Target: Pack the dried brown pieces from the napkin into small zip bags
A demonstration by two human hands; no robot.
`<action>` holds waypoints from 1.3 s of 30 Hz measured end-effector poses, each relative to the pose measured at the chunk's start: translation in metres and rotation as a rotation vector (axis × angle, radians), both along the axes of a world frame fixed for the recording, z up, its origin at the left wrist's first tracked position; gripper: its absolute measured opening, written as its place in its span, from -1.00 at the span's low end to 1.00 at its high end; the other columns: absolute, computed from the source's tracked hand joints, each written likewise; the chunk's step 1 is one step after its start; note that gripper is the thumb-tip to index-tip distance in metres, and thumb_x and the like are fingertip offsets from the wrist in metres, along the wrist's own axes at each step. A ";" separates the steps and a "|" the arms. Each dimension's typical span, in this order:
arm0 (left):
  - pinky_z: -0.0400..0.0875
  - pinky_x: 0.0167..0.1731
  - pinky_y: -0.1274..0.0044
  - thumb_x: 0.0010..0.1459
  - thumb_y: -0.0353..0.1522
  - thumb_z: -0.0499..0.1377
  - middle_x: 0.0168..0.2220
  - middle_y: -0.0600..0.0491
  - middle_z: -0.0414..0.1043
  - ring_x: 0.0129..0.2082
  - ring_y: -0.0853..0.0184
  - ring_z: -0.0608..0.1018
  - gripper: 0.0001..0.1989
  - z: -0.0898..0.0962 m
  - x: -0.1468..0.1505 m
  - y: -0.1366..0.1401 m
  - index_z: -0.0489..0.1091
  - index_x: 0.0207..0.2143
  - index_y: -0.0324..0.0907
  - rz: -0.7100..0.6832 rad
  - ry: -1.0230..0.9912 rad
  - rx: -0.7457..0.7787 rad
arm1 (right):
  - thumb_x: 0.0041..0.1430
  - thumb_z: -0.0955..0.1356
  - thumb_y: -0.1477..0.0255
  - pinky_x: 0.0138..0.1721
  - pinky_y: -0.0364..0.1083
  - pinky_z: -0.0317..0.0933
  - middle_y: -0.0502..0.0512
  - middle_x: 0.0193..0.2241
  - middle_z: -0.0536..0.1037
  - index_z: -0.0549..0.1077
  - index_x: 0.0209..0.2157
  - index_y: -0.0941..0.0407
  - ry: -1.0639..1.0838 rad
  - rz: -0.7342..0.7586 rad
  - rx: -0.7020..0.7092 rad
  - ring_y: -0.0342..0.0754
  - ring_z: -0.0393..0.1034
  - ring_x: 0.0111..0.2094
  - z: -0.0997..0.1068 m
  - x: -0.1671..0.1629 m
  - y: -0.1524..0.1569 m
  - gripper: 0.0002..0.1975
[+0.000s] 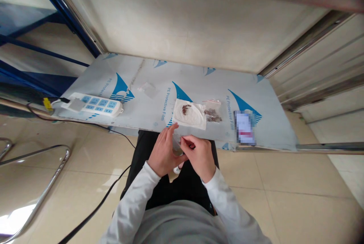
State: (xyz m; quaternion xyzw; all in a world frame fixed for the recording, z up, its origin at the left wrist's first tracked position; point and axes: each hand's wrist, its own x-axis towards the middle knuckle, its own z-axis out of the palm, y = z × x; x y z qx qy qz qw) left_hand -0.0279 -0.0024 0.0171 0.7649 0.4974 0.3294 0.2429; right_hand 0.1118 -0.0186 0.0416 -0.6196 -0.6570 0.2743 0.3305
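Observation:
Just off the bench's front edge, my left hand curls round a small clear plastic bag, its fingers raised and its thumb low. My right hand is closed in a pinch at the bag's right side; whatever sits between its fingertips is too small to make out. Beyond the hands lies a white paper-like sheet or shallow tray, bearing a little heap of small brown pieces. Touching its right side is a clear zip bag with several similar brown pieces inside.
The bench is covered in printed protective film. A white power strip with a plug lies at left, its black cable trailing down. A flat clear bag rests farther back. At right lies a phone. A metal chair frame stands at left.

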 end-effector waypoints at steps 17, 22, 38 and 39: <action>0.42 -0.21 0.44 0.00 -0.35 0.25 -0.30 0.02 0.46 -0.26 0.25 0.54 -0.67 -0.033 -0.008 0.003 0.28 -0.16 -0.14 0.284 -0.062 -0.052 | 0.06 0.36 0.58 -0.07 -0.06 0.23 0.18 -0.23 0.50 0.50 -0.26 0.17 -0.371 0.155 -0.013 -0.02 0.37 -0.18 -0.092 0.035 0.160 -0.83; 0.41 -0.19 0.44 0.01 -0.33 0.26 -0.30 0.04 0.45 -0.25 0.25 0.54 -0.66 -0.037 -0.012 0.006 0.28 -0.14 -0.13 0.294 -0.070 -0.066 | 0.10 0.30 0.61 -0.09 -0.09 0.19 0.24 -0.21 0.53 0.52 -0.25 0.20 -0.438 0.133 -0.036 -0.01 0.38 -0.19 -0.092 0.031 0.157 -0.80; 0.39 -0.17 0.41 0.02 -0.36 0.25 -0.33 0.06 0.45 -0.27 0.27 0.52 -0.68 -0.038 0.001 0.042 0.27 -0.16 -0.16 0.255 -0.137 -0.019 | 0.17 0.33 0.50 -0.14 -0.08 0.31 0.19 -0.24 0.63 0.59 -0.22 0.16 -0.283 -0.032 -0.013 -0.01 0.52 -0.24 -0.066 0.032 0.139 -0.79; 0.39 -0.17 0.41 0.01 -0.36 0.25 -0.33 0.06 0.45 -0.26 0.27 0.52 -0.67 -0.037 0.003 0.044 0.27 -0.16 -0.16 0.254 -0.150 -0.020 | 0.18 0.33 0.45 -0.15 -0.09 0.34 0.17 -0.23 0.63 0.58 -0.19 0.16 -0.213 -0.039 0.004 -0.02 0.53 -0.24 -0.057 0.030 0.131 -0.79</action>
